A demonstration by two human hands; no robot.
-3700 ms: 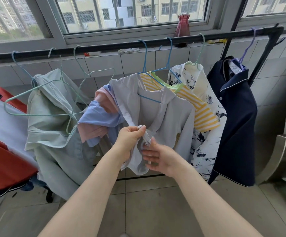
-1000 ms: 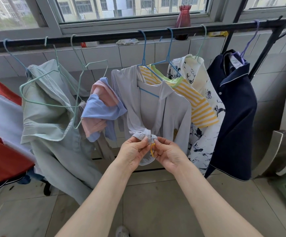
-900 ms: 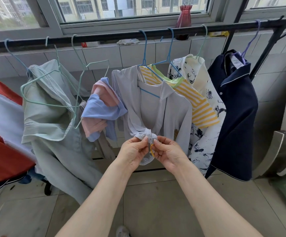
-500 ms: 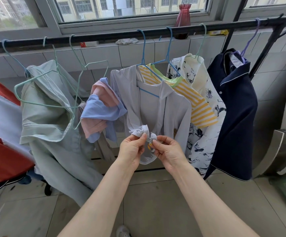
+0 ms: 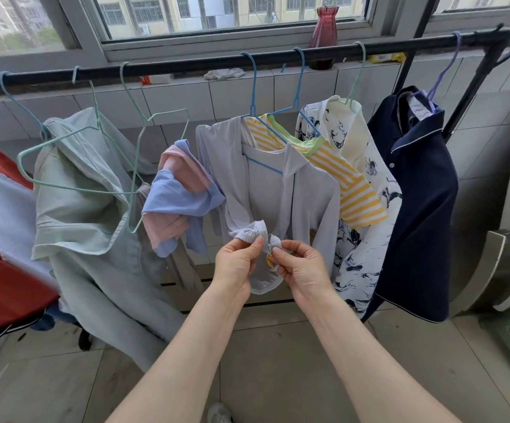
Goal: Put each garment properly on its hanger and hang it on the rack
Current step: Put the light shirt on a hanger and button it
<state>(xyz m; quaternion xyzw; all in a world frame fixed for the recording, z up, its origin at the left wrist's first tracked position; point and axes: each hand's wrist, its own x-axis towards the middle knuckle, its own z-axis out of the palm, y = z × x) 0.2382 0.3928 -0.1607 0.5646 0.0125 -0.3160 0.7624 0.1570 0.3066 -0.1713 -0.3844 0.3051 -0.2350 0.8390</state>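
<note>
At the centre of the frame a pale lilac-grey zip-front jacket [image 5: 281,193] hung on a thin blue wire hanger [image 5: 258,123], hooked over the long black rail of the clothes rack [image 5: 186,64] that ran across the upper part of the frame. Both hands had met just below the middle of the picture at the jacket's bottom front, which was gathered up towards them rather than hanging straight. The left hand [image 5: 236,264] pinched the bunched, elasticated hem between thumb and forefinger, the other fingers curled loosely beneath; the right hand [image 5: 301,268] pinched the opposite front edge, where a small metal zip part and a yellow tab [image 5: 269,261] showed between the fingertips. Each grip was thus a narrow pinch closed on cloth, the two nearly touching. Holding both edges so close suggested an effort to mate the zip ends, probably so that the jacket would sit closed and not slip from its hanger. The jacket's shoulders stayed on the hanger above the hands, and only its lower edge lay in the grip. To the left hung a mint-green shirt [image 5: 79,215] with bare green hangers [image 5: 137,166] over it; to the right, a yellow-striped top [image 5: 354,190] and a navy piped shirt [image 5: 421,203].
</note>
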